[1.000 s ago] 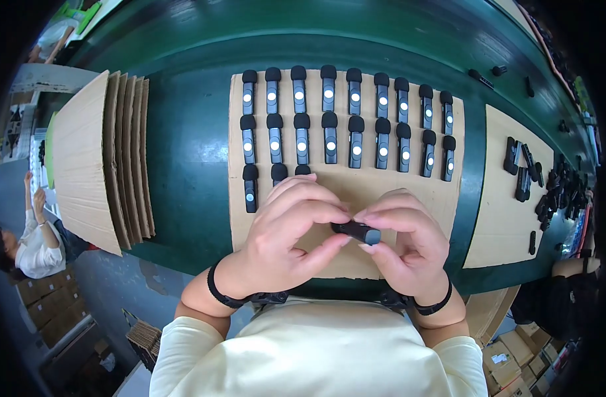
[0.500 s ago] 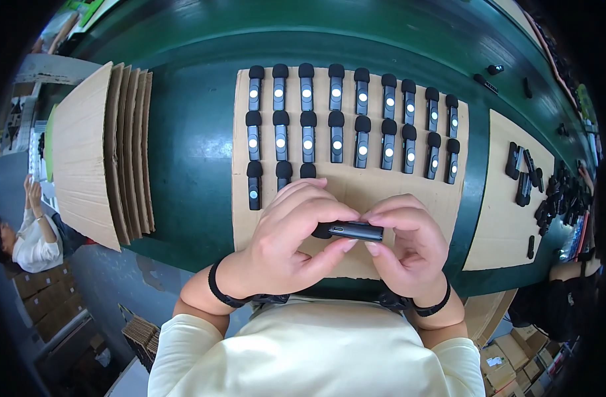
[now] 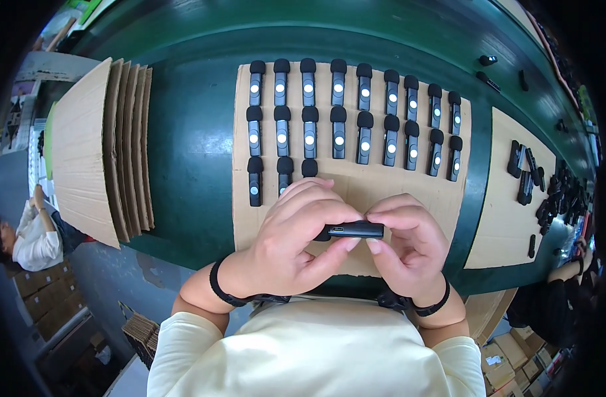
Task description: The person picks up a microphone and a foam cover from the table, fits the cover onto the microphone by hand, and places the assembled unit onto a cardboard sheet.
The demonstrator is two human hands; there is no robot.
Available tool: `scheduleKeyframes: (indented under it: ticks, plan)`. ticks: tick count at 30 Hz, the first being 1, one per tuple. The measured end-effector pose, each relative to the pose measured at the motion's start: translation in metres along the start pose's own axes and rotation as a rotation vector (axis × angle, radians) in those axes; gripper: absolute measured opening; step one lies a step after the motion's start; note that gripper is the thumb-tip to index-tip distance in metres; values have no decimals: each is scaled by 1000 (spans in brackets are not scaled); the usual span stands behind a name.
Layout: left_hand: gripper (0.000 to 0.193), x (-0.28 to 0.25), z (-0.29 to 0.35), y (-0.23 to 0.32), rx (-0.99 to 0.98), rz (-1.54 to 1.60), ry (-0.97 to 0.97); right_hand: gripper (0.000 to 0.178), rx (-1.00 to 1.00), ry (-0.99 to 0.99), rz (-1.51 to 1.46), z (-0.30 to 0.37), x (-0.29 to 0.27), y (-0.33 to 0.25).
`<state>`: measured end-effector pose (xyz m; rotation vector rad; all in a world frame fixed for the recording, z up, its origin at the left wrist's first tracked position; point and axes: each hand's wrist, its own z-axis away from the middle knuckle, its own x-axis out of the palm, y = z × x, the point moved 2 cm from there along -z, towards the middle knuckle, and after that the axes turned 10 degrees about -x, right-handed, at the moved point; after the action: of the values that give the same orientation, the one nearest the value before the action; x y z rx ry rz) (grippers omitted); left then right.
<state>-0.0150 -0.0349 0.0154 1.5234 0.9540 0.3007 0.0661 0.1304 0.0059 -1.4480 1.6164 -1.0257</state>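
Note:
Between my two hands is a black clip-on wireless microphone [image 3: 359, 229], lying sideways with its small charging port facing me. My left hand [image 3: 296, 235] pinches it near its dark foam end, which the fingers partly hide. At its other end the fingertips of my right hand [image 3: 412, 241] close on the body. Under and beyond my hands lies a cardboard sheet [image 3: 422, 198] with rows of similar microphones [image 3: 338, 137], foam tips pointing away from me. Most show a round white spot. The nearest row is shorter, and my left hand partly covers it.
Upright cardboard sheets [image 3: 84, 152] stand at the left of the green table [image 3: 190, 132]. On the right, another cardboard sheet [image 3: 508, 225] carries loose microphones, beside a heap of black parts [image 3: 561, 198]. One person [image 3: 35, 231] is at far left, another [image 3: 554, 298] at right.
The microphone has tilted slightly in my fingers, while both hands keep nearly the same place and grip. The person at far left has lowered their hands a little.

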Motion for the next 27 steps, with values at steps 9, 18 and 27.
scheduleKeyframes:
  ticks: [9,18,27]
  plan:
    - [28,-13,-8,2,-45,-15,-37,30,-51,-27,154,-5,-2,4]
    - [34,-26,-9,-8,-141,-581,116,34,-201,-250,624,-10,5,21]
    - [33,-25,-10,-6,-110,-563,111,28,-146,-495,841,-12,18,21]
